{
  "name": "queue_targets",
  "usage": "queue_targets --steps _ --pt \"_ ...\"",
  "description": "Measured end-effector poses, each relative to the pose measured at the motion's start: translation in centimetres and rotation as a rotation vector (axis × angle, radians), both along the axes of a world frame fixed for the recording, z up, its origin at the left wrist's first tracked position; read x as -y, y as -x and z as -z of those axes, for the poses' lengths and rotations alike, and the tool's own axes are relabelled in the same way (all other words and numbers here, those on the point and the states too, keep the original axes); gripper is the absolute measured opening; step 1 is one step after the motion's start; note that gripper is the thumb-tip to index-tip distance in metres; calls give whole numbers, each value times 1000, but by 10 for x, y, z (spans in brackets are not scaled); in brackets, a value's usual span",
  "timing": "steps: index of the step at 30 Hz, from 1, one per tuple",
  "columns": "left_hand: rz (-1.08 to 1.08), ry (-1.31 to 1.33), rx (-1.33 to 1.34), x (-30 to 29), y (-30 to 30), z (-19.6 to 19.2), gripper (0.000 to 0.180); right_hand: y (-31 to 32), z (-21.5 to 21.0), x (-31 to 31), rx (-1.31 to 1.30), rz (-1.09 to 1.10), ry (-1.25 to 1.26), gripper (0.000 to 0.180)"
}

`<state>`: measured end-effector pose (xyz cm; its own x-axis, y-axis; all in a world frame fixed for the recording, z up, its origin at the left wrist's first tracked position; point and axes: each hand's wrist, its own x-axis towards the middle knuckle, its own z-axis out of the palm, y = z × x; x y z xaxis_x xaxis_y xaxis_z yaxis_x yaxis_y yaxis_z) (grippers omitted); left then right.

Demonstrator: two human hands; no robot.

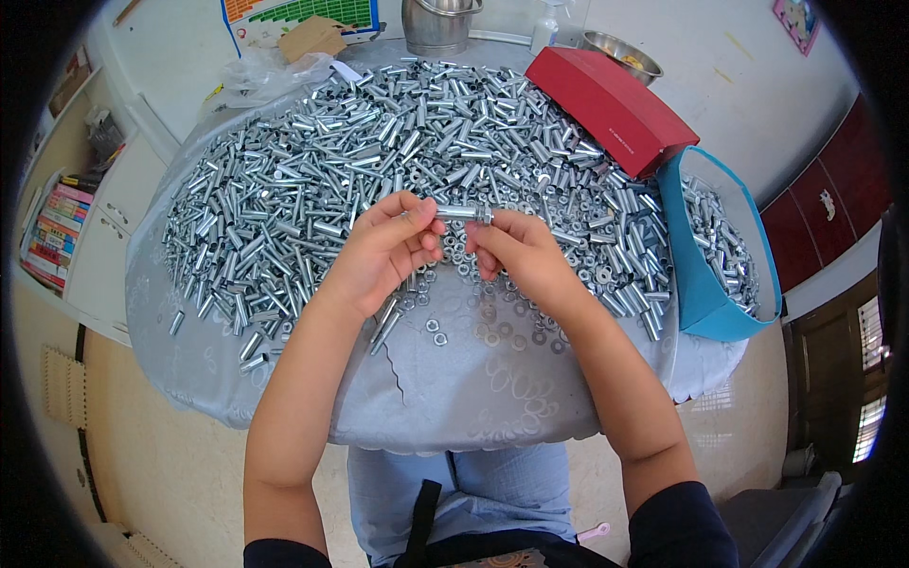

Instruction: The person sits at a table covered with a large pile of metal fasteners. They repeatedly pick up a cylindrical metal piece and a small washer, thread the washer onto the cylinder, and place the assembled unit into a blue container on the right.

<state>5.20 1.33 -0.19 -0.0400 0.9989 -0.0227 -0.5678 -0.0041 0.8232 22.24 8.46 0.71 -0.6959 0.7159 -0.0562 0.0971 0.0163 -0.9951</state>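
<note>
Both hands meet over the near middle of a round table covered with a grey cloth [454,398]. My left hand [383,251] pinches one end of a short silver metal sleeve [461,213]. My right hand [516,251] pinches the other end, where a small washer or nut sits on the sleeve. A large heap of the same silver sleeves [379,142] covers the far half of the table. Loose washers and nuts [492,327] lie scattered on the cloth just below my hands.
A blue bin [696,284] holding several sleeves stands at the table's right edge. A red box [611,104] lies at the back right. Metal pots [437,24], a steel bowl [620,52] and a plastic bag [265,71] sit at the back. A bookshelf [57,227] is at left.
</note>
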Motion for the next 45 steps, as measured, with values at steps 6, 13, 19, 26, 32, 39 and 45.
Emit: queue_targets --steps 6,13,19,26,32,39,45 --pt "-11 22 -11 0 -3 -2 13 0 3 -1 -85 22 -25 22" --pt "-3 12 6 -1 0 0 14 0 -1 0 -62 19 -41 28" --pt "22 16 19 -1 1 1 13 0 1 -2 -91 19 -49 33" --pt "63 15 8 -1 0 2 11 2 4 -2 -144 57 -27 37" --pt "93 31 -34 -1 -1 3 10 2 1 -1 -162 78 14 37" --pt "118 22 -52 0 -2 5 11 2 -3 -1 -165 117 76 36" --pt "147 -1 -52 0 -2 5 12 2 -6 -1 -137 166 99 35"
